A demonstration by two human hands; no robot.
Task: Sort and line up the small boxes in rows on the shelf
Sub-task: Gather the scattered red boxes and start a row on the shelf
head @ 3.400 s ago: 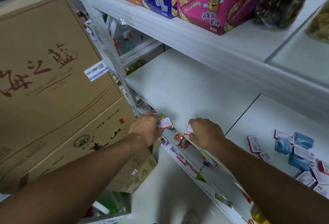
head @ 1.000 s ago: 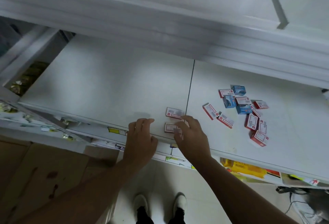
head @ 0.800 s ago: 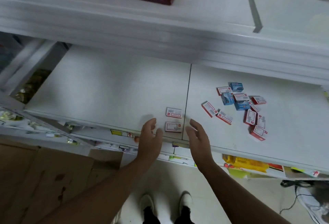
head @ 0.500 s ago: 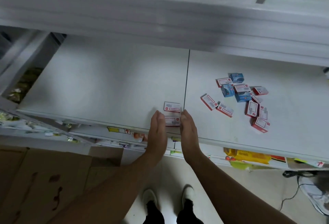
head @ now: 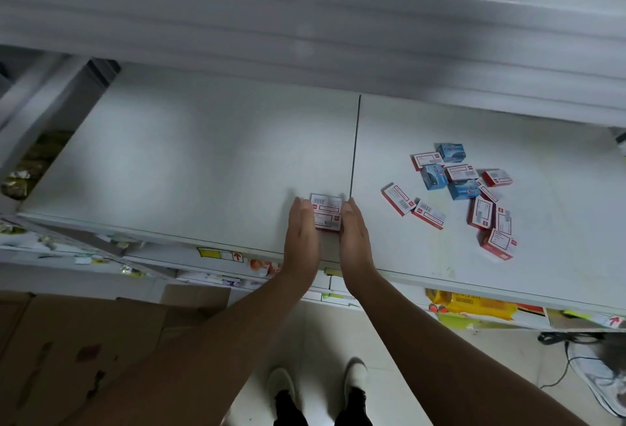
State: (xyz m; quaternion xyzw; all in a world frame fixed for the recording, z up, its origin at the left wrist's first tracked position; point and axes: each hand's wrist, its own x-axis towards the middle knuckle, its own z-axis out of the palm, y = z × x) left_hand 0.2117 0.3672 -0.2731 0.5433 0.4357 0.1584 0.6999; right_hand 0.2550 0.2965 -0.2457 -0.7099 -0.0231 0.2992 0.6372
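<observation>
1. The two red-and-white boxes (head: 326, 211) lie flat on the shelf (head: 203, 161) one behind the other, touching or nearly so, squeezed between the two palms near the front edge, just left of the seam (head: 355, 144) where two shelf panels meet
2. The left hand (head: 302, 239) stands on its edge, fingers straight and together, pressed flat against the left side of the pair; it grips nothing, it only pushes sideways
3. The right hand (head: 356, 239) mirrors it on the right side, flat and unclenched, fingertips level with the far box
4. To the right of the right hand, well apart from it, lies the loose heap of boxes (head: 474, 195): red-and-white ones at mixed angles, some on their sides, and three blue boxes (head: 450, 152) among them near the back
5. Below both wrists is the shelf's front lip with price tags (head: 222, 253), and under the left forearm a cardboard carton (head: 84, 351)
6. My reading is that the pair is being squared as the start of a row, with the heap unsorted
7. Risks as I judge them: uneven pressure from one palm would skew the pair; light boxes may stick to the palms and shift when the hands part; the pair sits close to the front edge, so a pull toward the body could tip it off; a row growing right would cross the seam, which could catch a sliding box
</observation>
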